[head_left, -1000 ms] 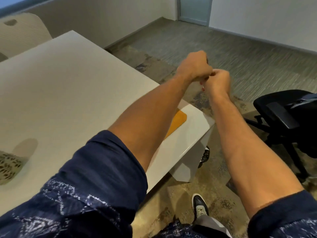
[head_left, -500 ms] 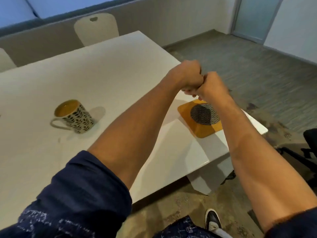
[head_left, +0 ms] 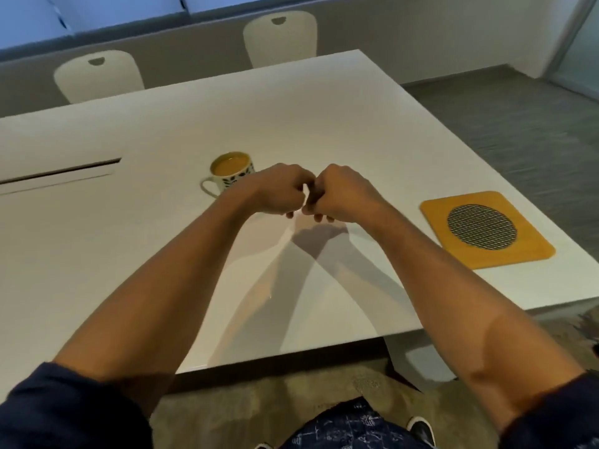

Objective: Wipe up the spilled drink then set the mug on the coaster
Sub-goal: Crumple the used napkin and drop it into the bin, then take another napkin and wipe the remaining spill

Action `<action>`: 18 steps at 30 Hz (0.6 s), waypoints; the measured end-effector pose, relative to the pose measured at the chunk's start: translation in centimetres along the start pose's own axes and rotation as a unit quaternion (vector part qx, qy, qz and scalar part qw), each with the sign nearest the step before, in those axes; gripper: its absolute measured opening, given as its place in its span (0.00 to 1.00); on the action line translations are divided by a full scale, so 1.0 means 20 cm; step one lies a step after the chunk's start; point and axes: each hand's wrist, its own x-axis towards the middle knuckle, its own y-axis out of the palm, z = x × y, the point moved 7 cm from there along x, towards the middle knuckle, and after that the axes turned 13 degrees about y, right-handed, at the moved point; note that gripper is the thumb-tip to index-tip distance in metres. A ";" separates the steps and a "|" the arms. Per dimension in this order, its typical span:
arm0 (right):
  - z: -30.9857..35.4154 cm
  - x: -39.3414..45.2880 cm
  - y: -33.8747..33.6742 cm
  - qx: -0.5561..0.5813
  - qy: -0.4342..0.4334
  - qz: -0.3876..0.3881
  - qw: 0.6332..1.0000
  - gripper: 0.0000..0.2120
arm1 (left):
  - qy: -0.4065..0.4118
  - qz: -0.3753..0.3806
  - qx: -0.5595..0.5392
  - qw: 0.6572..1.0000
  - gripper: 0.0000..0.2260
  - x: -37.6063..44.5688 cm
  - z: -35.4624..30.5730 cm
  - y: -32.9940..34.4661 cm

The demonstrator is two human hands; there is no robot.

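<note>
A white mug (head_left: 231, 172) with a dark leaf pattern stands on the white table (head_left: 324, 108), full of a tan drink, handle to the left. An orange square coaster (head_left: 486, 233) with a round dark mesh centre lies near the table's right edge. My left hand (head_left: 275, 194) and my right hand (head_left: 340, 197) are closed fists, knuckles touching, held just above the table in front and to the right of the mug. A pale sliver shows between them; I cannot tell if it is something held. The glossy top mirrors my arms, and I make out no spill.
Two cream chairs (head_left: 97, 76) (head_left: 280, 37) stand at the table's far side. A long cable slot (head_left: 58, 173) is cut into the table at the left. Grey carpet lies to the right. My shoe (head_left: 421, 429) is under the near edge.
The view has swung left from the table's corner and floor to the tabletop, so the mug and whole coaster now show. My fists have stayed pressed together and come lower over the table.
</note>
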 end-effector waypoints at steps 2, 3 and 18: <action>0.14 -0.01 0.08 -0.006 -0.034 0.020 0.999 0.02 | -0.021 -0.037 -0.005 0.999 0.14 -0.16 0.14 -0.02; 0.21 -0.02 0.13 -0.009 -0.051 0.029 0.998 0.01 | -0.030 -0.061 -0.010 0.998 0.14 -0.25 0.21 -0.03; 0.86 -0.20 0.78 -0.126 -0.259 0.095 0.953 0.36 | -0.281 -0.244 -0.024 0.928 0.34 -1.27 1.08 0.20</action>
